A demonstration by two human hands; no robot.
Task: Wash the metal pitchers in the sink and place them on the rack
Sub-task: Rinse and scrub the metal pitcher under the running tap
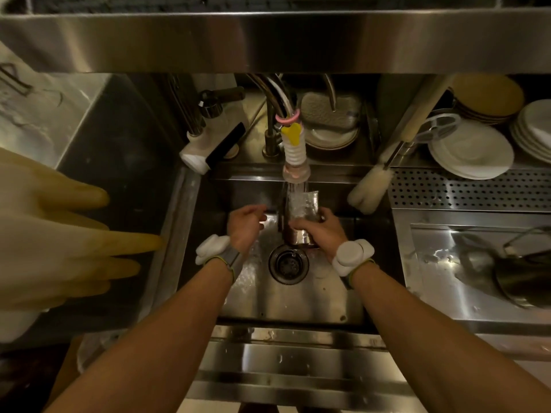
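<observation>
Over the middle of a steel sink, held tilted under the running tap, with water streaming into its open mouth: a metal pitcher. Gripped around its lower body by the right hand, fingers wrapped close. Just left of it and not touching, the left hand, fingers loosely curled, holding nothing. White bands strapped on both wrists. Directly below the pitcher, the round drain. At the far edge of the basin, right of the tap, a pale bottle brush leaning toward the sink corner. To the right, on the worktop, a perforated rack, with stacked white plates beyond it on the far side. Nearer on the right, lying on its side in a steel tray, a second dark pitcher. On the far left, large in the foreground, yellowish rubber gloves hanging beside the sink. Across the top, the underside of a steel shelf.
</observation>
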